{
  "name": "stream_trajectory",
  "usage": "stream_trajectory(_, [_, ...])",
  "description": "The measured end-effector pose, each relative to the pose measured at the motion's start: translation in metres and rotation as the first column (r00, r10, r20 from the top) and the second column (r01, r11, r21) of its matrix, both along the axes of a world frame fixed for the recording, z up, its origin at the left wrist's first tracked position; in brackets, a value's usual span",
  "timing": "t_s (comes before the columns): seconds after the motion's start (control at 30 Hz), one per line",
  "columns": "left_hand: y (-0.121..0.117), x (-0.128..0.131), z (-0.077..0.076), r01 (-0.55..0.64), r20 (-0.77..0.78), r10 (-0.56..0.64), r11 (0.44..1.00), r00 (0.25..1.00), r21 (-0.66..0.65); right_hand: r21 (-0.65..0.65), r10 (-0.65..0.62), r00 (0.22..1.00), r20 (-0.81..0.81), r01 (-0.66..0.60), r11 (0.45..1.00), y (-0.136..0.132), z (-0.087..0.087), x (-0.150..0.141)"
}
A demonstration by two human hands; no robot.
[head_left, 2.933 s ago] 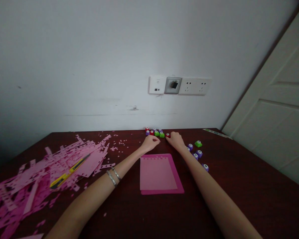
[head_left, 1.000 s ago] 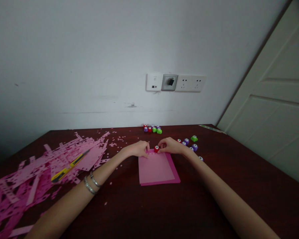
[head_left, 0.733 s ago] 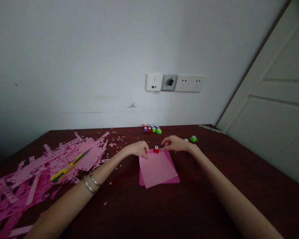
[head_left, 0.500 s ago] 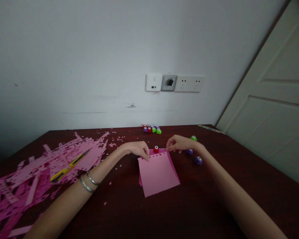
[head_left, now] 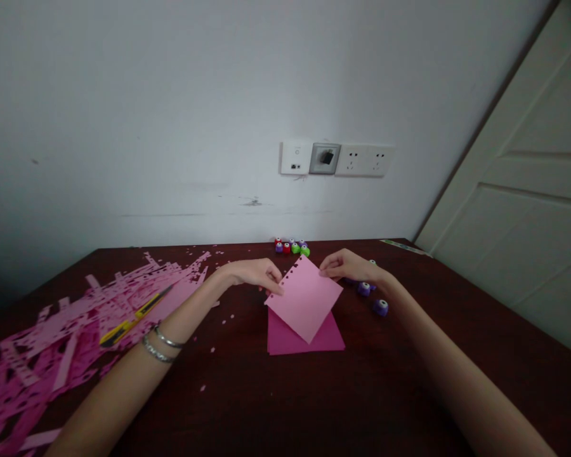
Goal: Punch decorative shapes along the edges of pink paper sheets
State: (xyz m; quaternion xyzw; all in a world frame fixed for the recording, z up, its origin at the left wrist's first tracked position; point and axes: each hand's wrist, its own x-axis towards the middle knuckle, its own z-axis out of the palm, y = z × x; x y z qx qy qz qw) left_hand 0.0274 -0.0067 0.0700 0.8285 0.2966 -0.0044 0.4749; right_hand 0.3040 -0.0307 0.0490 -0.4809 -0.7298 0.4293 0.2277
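Note:
A light pink sheet of paper [head_left: 307, 301], with a row of small punched holes along its upper left edge, is tilted like a diamond between my hands. My left hand [head_left: 261, 276] pinches it near its left corner. On the upper right edge, my right hand [head_left: 347, 264] grips it between thumb and fingers. Beneath lies a stack of darker pink paper [head_left: 285, 343], partly covered by the sheet. Just right of the paper, purple craft punches [head_left: 380, 308] stand on the table, some partly hidden by my right hand. The red punch seen earlier is hidden now.
Pink paper scraps and strips [head_left: 76, 343] are heaped on the left, with a yellow utility knife [head_left: 133, 320] on top. Several red, purple and green punches [head_left: 292, 248] cluster at the back by the wall. Tiny paper cutouts [head_left: 212, 350] dot the dark table [head_left: 247, 406].
The light pink sheet has been lifted and turned, so its punched edge now slants at the upper left. More of the darker stack shows. Both hands have moved slightly with the sheet.

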Motion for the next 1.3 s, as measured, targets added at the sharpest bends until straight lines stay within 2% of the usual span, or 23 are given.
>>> stream_trajectory(0.07, [0.000, 0.000, 0.001, 0.031, -0.031, -0.032, 0.999, 0.999, -0.013, 0.018, 0.040, 0.999, 0.012, -0.040, 0.999, -0.001, 0.001, -0.001])
stream_trajectory(0.13, [0.002, 0.001, -0.003, -0.029, 0.002, 0.029, 1.000, 1.000, 0.003, 0.007, 0.101, 0.994, 0.047, -0.101, 0.995, -0.002, 0.002, -0.003])
stream_trajectory(0.27, [0.010, 0.009, -0.026, -0.187, 0.090, 0.181, 0.981, 0.979, 0.055, 0.001, 0.185, 0.972, 0.148, -0.187, 0.982, -0.002, -0.005, -0.012])
stream_trajectory(0.4, [0.016, 0.018, -0.050, -0.219, 0.058, 0.214, 0.971, 0.975, 0.096, 0.023, 0.202, 0.953, 0.226, -0.213, 0.977, 0.002, -0.016, -0.020])
stream_trajectory(0.5, [0.017, 0.022, -0.059, -0.239, 0.055, 0.234, 0.965, 0.971, 0.112, 0.042, 0.167, 0.945, 0.281, -0.186, 0.982, 0.004, -0.020, -0.022])
stream_trajectory(0.9, [0.010, 0.035, -0.069, -0.330, 0.087, 0.319, 0.890, 0.944, 0.314, 0.082, 0.012, 0.873, 0.488, -0.059, 0.995, 0.005, -0.024, -0.025])
stream_trajectory(1.03, [0.011, 0.038, -0.074, -0.350, 0.090, 0.341, 0.873, 0.936, 0.340, 0.086, 0.000, 0.865, 0.501, -0.050, 0.995, 0.004, -0.022, -0.025])
stream_trajectory(1.3, [0.011, 0.040, -0.079, -0.338, 0.136, 0.309, 0.858, 0.941, 0.387, 0.093, -0.018, 0.864, 0.504, -0.034, 0.995, 0.006, -0.022, -0.020])
